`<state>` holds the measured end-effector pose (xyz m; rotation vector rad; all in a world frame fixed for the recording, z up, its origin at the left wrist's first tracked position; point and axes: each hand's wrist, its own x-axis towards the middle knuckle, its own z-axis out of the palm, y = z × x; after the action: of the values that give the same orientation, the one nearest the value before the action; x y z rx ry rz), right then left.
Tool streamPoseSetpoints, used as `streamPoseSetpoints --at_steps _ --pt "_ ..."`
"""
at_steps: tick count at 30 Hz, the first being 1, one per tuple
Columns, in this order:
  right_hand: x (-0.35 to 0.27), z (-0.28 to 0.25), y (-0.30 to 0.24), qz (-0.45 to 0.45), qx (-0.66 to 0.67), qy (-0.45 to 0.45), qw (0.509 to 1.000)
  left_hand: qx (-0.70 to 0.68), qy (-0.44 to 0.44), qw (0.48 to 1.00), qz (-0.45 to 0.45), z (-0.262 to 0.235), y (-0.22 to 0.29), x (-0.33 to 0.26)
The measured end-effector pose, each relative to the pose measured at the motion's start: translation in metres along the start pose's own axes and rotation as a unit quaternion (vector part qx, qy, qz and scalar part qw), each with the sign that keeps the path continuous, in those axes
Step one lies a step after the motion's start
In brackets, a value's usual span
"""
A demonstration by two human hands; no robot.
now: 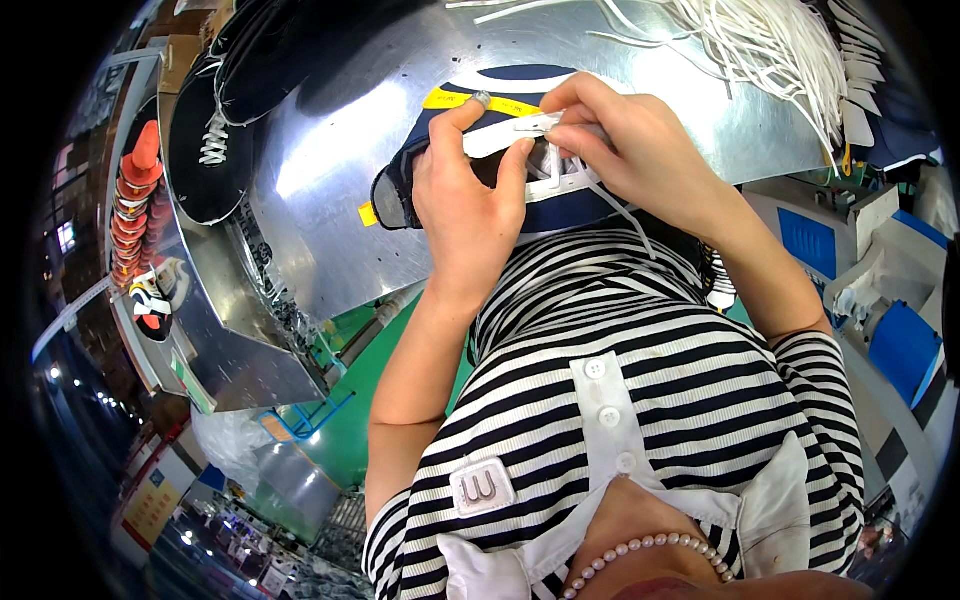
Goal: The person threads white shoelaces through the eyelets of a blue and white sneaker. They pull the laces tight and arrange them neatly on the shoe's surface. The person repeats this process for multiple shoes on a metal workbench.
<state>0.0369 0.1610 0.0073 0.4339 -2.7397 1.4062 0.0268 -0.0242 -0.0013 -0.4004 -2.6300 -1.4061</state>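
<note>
From the head view, both hands meet over a navy shoe upper [500, 185] with white trim that lies at the near edge of a shiny metal tabletop [330, 180], just in front of the person's striped shirt [640, 390]. The left hand [470, 200] wraps the upper from the side, thumb and forefinger pinched on its white eyelet band; this grip looks meant to steady the piece and keep the eyelets facing up. The right hand [620, 140] comes in from the other side, its fingertips closed on a white lace [590, 185] at the eyelet row, a loose end trailing down toward the shirt. Holding the piece at the edge, close to the body, seems to keep the fine work near the eyes. A yellow strip label [480, 100] sits on the upper just beyond the left thumb, and a small yellow tag [368, 214] sticks out at its left end.

A bundle of loose white laces [770, 40] fans across the far right of the tabletop, within the right hand's reach. On the far left lies a black shoe with white lacing [212, 140], well apart from the hands. Further left, a stack of orange forms [135, 200] stands off the tabletop.
</note>
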Motion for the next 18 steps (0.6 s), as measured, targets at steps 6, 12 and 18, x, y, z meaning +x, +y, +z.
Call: streamPoseSetpoints --at_steps 6,12,18 --pt "0.021 0.021 -0.01 -0.101 -0.164 0.019 0.981 0.011 -0.021 0.998 0.05 0.005 0.0 -0.005" --pt "-0.007 -0.034 -0.01 0.056 -0.05 -0.019 0.997 -0.244 -0.006 0.958 -0.149 -0.001 0.004 0.008" --pt "-0.021 -0.008 0.018 0.084 -0.003 0.106 0.991 -0.234 -0.045 0.954 -0.181 -0.009 0.003 0.018"
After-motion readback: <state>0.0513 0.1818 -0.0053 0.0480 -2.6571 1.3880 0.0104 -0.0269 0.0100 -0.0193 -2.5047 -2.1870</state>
